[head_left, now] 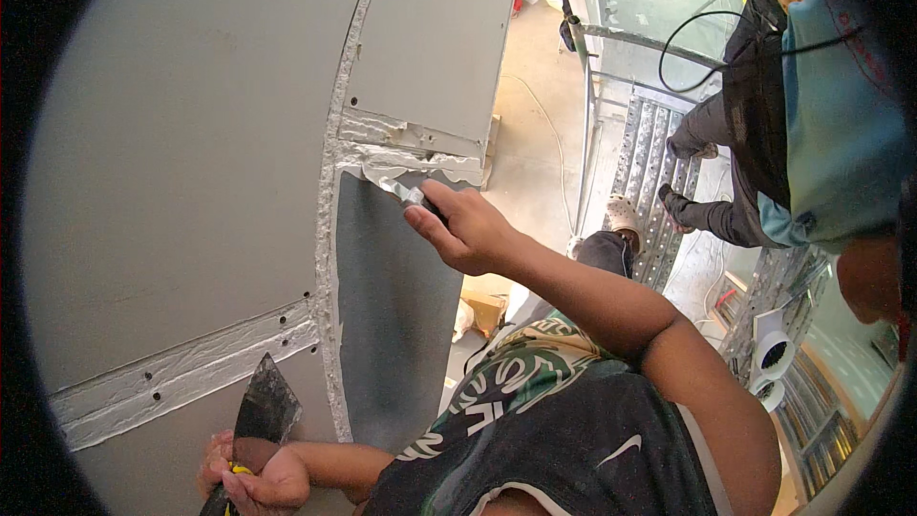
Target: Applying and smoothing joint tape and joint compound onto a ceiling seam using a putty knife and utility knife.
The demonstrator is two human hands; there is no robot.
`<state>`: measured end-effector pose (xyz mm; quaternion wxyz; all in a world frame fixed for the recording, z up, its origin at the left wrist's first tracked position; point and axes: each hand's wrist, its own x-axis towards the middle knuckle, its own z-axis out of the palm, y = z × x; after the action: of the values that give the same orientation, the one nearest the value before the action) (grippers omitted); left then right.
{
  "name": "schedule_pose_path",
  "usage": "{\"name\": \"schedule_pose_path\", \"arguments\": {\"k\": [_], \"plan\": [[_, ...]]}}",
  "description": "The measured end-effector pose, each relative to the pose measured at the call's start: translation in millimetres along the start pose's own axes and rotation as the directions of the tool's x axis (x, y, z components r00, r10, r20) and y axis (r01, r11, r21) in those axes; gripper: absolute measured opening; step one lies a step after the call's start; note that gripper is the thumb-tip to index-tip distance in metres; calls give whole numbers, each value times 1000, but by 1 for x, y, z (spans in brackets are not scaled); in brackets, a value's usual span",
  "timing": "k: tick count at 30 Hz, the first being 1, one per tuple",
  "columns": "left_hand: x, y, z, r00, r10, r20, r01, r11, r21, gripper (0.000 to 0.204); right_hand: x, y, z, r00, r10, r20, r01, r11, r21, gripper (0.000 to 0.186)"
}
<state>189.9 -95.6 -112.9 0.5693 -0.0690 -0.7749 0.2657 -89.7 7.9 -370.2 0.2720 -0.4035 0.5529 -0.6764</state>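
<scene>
In the head view, the left hand (258, 478) is low in the picture, and its fingers are closed around the black and yellow handle of a putty knife (268, 406). The wide, dark blade of this knife points upward, in front of the wall (210, 134), just below a slanting white strip (191, 375) with dark screw spots. The right hand (465, 226) is higher, near the middle, and its fingers are closed around a small tool (412, 196) with a shiny end; its exact kind I cannot tell. This end is at the upper edge of a dark grey panel (396, 315), near the place where a rough white seam (327, 229) meets a crossing band of uneven plaster (411, 139). The seam runs in a long curve from the top of the picture downward, between the large light grey panels and the dark one. At the right, another person (841, 115) in a blue top and dark trousers is above a metal platform (650, 148). A beige shoe (623, 215) rests on this platform, and a black cable (705, 17) hangs in a loop near the person.
</scene>
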Motion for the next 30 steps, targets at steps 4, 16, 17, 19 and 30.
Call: {"name": "schedule_pose_path", "arguments": {"k": [4,16,17,19,30], "plan": [[3,11,7,989,-145,-17,145,989,1,43,3,3,7,998,-4,-55,3,1000,-6,38],[-1,7,1,994,-106,-15,105,993,-47,44,-72,118,-30,878,446,-172,-468,874,-126,38],[-2,6,-5,996,-92,-9,92,992,82,43,-76,112,-34,900,401,-168,-423,899,-118,36],[0,-1,-11,996,-77,-34,80,995,66,43,-76,78,-26,914,355,-197,-380,919,-105,33],[-9,-5,-13,986,-160,-36,157,985,-69,42,-5,12,13,997,-13,-72,11,1000,-22,38]]}}
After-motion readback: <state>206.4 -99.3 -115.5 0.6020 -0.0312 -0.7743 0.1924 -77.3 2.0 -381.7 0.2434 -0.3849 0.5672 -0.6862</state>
